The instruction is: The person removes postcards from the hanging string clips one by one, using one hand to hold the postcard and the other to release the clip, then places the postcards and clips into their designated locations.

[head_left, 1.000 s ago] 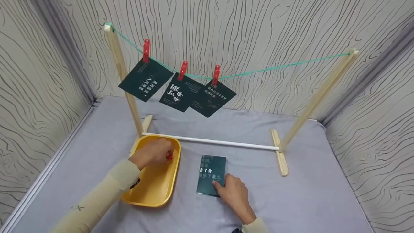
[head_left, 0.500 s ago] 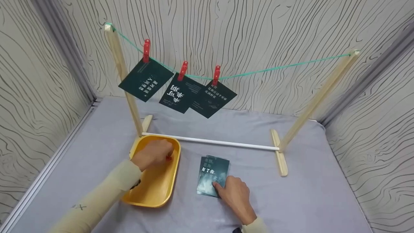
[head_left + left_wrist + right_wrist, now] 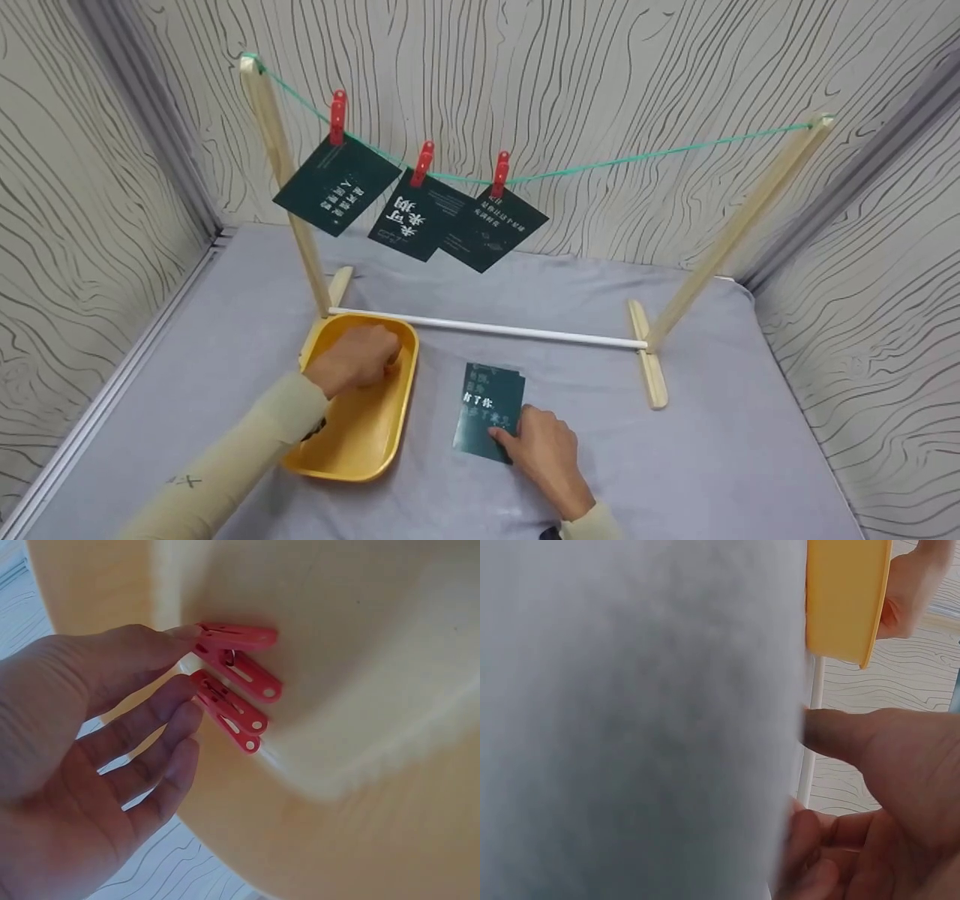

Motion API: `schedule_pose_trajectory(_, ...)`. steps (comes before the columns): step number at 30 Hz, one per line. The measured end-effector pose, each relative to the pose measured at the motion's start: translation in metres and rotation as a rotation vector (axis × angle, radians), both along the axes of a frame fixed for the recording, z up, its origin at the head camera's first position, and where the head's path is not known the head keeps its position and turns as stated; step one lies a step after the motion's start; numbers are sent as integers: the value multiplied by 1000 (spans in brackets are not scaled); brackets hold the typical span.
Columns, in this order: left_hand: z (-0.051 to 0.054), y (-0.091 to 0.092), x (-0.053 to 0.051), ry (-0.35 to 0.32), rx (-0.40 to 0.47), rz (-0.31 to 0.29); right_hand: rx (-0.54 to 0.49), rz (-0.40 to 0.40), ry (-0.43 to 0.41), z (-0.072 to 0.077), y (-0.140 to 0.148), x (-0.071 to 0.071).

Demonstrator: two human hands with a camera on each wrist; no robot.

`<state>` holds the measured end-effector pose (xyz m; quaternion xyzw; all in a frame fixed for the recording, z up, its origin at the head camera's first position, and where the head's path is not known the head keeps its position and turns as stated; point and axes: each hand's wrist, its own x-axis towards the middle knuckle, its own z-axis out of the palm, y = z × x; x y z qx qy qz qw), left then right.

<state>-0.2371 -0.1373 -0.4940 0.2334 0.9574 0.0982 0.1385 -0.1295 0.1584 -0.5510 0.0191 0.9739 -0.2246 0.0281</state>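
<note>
My left hand (image 3: 356,358) reaches into the yellow tray (image 3: 407,397). In the left wrist view, its thumb and fingertips pinch at a red clothespin (image 3: 238,675), and a second red clothespin (image 3: 236,709) lies right against the fingertips. The head view hides both pegs behind the hand. My right hand (image 3: 547,454) holds a small stack of dark green cards (image 3: 480,420) with white lettering, thumb on top, fingers underneath. In the right wrist view the cards fill the left side as a blurred sheet (image 3: 645,727).
A green string (image 3: 637,156) runs between two wooden posts (image 3: 739,232). Dark cards (image 3: 337,184) hang from it by red clothespins (image 3: 500,174), toward the left half. A white rod (image 3: 495,330) joins the post feet behind the tray. Patterned walls stand around the grey cloth.
The cards in my right hand slid apart and shifted slightly, and their tilt changed. My left hand stays in the tray; the red bit seen under it earlier is now hidden in the head view.
</note>
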Motion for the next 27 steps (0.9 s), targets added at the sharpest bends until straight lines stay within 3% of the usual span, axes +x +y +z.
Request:
schedule_pose_trajectory(11,-1,-2,-1,-44,11,-4,15,21,6,2,0,0)
schedule_pose_trajectory(19,-8,-1,0,-45,5,-14,15,20,-6,1,0,0)
schedule_pose_trajectory(27,-10,-2,-2,-32,1,18,-4,34,7,2,0,1)
